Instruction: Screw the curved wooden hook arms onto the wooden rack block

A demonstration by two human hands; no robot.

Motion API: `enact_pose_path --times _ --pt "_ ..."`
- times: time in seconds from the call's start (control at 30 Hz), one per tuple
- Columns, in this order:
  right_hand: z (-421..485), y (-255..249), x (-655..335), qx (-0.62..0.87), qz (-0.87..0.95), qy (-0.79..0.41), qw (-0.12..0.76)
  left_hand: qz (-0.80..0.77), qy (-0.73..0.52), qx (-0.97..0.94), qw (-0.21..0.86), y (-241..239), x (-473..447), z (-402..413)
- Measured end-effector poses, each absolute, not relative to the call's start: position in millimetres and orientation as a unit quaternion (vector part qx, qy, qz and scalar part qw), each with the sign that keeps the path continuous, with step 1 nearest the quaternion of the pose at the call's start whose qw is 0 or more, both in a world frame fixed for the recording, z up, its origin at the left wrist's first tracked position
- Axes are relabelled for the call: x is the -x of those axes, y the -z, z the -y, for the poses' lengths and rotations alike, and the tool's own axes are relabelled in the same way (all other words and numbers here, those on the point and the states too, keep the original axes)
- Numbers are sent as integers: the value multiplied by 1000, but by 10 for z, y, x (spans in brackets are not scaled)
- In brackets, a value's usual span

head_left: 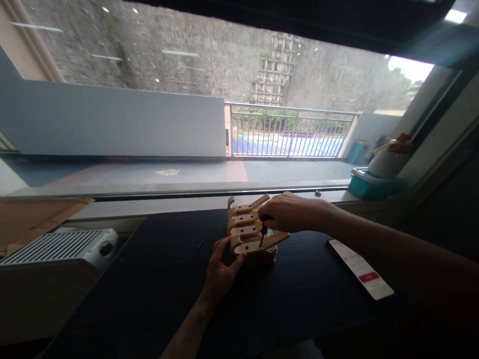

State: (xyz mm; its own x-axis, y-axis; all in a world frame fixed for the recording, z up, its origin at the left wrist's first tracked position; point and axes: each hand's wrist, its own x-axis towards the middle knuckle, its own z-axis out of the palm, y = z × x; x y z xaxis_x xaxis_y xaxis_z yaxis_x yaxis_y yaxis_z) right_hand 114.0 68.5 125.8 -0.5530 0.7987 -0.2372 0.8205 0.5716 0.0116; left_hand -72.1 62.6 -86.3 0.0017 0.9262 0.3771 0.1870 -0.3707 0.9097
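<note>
A wooden assembly (247, 230) of several stacked light-brown hook-shaped pieces stands on the dark table (157, 289) near the window. My left hand (221, 271) is closed against its near left side, thumb on the lowest piece. My right hand (288, 213) reaches in from the right and is closed round a small dark screwdriver (262, 237). The tool's tip points down onto the lowest wooden piece.
A phone (361, 269) with a lit white screen lies on the table to the right. A small dark screw or pin (200, 244) lies left of the assembly. A white heater (56, 249) sits at the left. A teal container (374, 185) stands on the windowsill.
</note>
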Motion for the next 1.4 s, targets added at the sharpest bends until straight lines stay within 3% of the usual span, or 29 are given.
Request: enact_pose_path --times 1.4 --pt "-705 -1184 -1139 -431 -896 21 106 -445 -550 -629 322 862 726 -612"
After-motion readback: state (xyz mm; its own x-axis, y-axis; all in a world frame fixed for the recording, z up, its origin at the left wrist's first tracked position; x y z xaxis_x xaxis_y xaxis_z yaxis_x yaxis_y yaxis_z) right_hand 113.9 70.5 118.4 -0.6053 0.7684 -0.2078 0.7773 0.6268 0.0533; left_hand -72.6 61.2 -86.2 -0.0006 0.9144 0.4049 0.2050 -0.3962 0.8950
